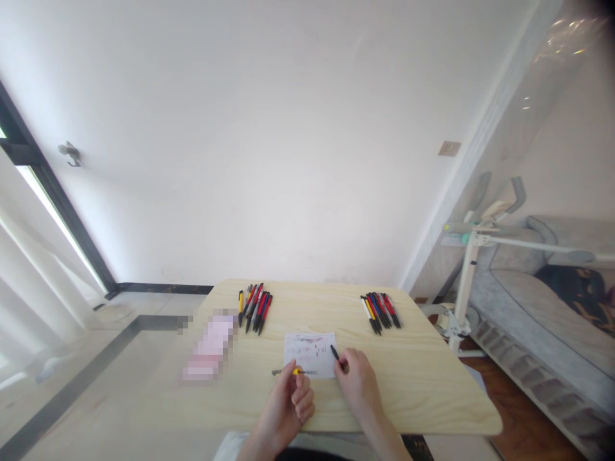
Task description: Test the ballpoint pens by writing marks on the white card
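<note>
My left hand is closed around a yellow pen at the front middle of the table. Its grey end sticks out to the left of my thumb, and the curled fingers hide part of it. Just right of it, my right hand pinches a dark pen-like piece that points up and left; whether it is a whole pen or only a part, I cannot tell. Beneath both hands lies a white sheet of paper with red and dark marks on it.
On the wooden table, a bunch of mixed-colour pens lies at the back left and another bunch of pens at the back right. A blurred pink item is at the left edge. Exercise equipment stands right of the table.
</note>
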The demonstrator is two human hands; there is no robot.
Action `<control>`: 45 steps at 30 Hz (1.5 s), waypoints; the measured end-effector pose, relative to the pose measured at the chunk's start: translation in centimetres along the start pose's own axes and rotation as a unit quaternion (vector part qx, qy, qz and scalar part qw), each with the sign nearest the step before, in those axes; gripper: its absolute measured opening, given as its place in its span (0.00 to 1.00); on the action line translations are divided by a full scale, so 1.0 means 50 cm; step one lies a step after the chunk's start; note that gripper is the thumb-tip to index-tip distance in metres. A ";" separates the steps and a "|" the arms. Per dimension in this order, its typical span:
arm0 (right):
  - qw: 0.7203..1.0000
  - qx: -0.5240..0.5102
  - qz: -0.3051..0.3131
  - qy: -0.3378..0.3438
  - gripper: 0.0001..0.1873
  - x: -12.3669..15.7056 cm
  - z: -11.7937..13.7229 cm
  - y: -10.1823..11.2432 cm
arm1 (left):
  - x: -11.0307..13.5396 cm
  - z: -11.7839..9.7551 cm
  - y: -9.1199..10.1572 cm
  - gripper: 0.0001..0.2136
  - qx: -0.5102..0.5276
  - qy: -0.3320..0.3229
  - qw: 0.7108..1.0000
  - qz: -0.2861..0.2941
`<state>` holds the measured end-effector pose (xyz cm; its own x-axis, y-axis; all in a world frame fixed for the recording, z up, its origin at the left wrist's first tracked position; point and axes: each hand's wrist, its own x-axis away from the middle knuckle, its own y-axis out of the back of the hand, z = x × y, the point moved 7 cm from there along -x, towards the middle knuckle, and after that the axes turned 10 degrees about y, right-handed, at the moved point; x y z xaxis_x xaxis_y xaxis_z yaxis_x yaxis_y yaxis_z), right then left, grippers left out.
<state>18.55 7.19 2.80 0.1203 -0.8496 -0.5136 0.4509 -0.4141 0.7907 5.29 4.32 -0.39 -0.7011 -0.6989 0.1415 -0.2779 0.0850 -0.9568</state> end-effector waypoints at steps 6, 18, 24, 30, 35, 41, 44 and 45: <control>1.000 -0.005 0.017 -0.006 0.07 0.000 -0.003 0.000 | -0.001 -0.001 0.003 0.20 0.006 0.000 1.000 0.003; 1.000 0.000 0.023 0.002 0.05 -0.006 0.004 0.001 | -0.002 0.000 0.001 0.19 0.005 0.003 1.000 0.002; 1.000 -0.011 0.029 0.001 0.05 -0.006 0.003 -0.002 | -0.001 0.001 -0.001 0.19 0.006 0.008 1.000 0.002; 0.999 -0.020 0.026 0.005 0.05 -0.007 0.004 -0.003 | -0.003 0.001 0.001 0.19 0.004 0.008 1.000 -0.001; 0.999 -0.032 0.022 0.008 0.05 -0.007 0.002 -0.005 | -0.001 0.001 0.001 0.19 0.001 0.007 1.000 -0.004; 0.999 -0.049 0.017 0.005 0.07 -0.006 0.001 0.000 | 0.000 0.001 0.000 0.19 -0.002 0.006 1.000 -0.008; 0.998 -0.067 0.011 -0.003 0.09 -0.004 -0.004 0.001 | 0.001 0.000 0.001 0.18 -0.002 0.004 1.000 -0.010; 0.997 -0.074 0.009 -0.006 0.10 -0.003 -0.006 0.002 | 0.002 0.000 0.001 0.18 -0.003 0.004 1.000 -0.010</control>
<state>18.82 7.39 2.85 0.1191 -0.8608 -0.4949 0.5741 -0.3470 0.7417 5.23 4.27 -0.40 -0.7006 -0.6949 0.1621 -0.2953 0.0756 -0.9524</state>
